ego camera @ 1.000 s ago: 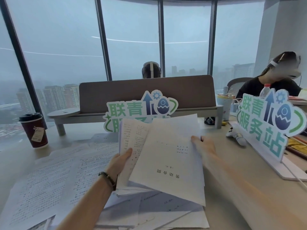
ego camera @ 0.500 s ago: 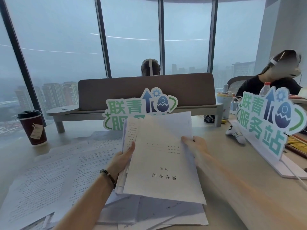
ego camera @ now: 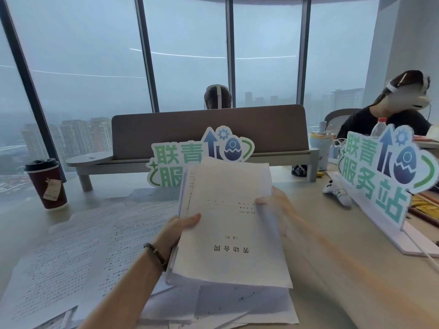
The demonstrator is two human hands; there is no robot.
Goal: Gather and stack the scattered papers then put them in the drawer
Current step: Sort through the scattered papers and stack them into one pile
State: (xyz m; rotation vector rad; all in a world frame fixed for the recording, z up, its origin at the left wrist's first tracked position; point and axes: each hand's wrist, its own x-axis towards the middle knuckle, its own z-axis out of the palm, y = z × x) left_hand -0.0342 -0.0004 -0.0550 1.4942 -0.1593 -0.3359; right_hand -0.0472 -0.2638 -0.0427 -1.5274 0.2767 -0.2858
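Windows (ego camera: 190,55): fill the upper half of the frame; grey haze and tower blocks outside.
Desk (ego camera: 332,233): pale top across the lower half.
Divider (ego camera: 209,129): brown panel on a grey shelf, centre of frame, at the far edge of the desk.
Loose papers (ego camera: 71,245): printed sheets spread flat over the lower left of the desk; more lie at bottom centre under the held stack.
Stack of papers (ego camera: 228,224): centre of frame, lifted off the desk and tilted up at its far end; cover sheet with a short printed title on top, other sheets' edges showing along its left side.
Signs: one green-and-blue cutout sign (ego camera: 199,157) stands behind the stack, partly hidden by it; a second sign (ego camera: 384,172) stands at right.
Left hand (ego camera: 178,231): grips the stack's left edge, thumb on the cover sheet; beaded bracelet on the wrist.
Right hand (ego camera: 275,207): blurred; holds the stack's right edge, thumb on top.
Coffee cup (ego camera: 46,184): dark red with a black lid, left of frame, upright.
Controller (ego camera: 337,191): white, on the desk just left of the right sign.
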